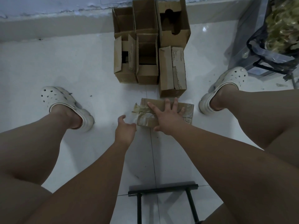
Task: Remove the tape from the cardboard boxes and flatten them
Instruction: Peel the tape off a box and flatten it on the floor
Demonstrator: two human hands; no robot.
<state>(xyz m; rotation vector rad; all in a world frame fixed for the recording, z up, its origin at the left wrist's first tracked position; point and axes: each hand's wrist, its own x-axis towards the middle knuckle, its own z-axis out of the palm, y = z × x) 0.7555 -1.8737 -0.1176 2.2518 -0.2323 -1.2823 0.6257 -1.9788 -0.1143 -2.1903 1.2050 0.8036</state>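
Pressing flat on top of the small taped cardboard box (pixel 188 110), the right hand (pixel 166 117) is seen with its fingers straight and spread, clasping nothing. The box is found at the centre of the frame on the white tiled floor (pixel 97 62), just below a cluster of opened cardboard boxes (pixel 145 46) in the upper middle. The left hand (pixel 125 128) is placed at the box's left end, its fingers loosely curled toward the crumpled, lifted tape (pixel 137 109). Whether a strip is already pinched cannot be told, since pale film and fingertips overlap there.

The box is judged light and fairly stiff, and likely to slide on the glossy tile unless held down, so the flat palm is well placed. The corrugated surface may be torn if the tape is pulled up sharply, so a low peel along the box's length is advised. The tape is judged thin, sticky and prone to fold on itself. It is best taken at the loose bunched end, which lies just ahead of the left fingertips and left of the pressing right hand.
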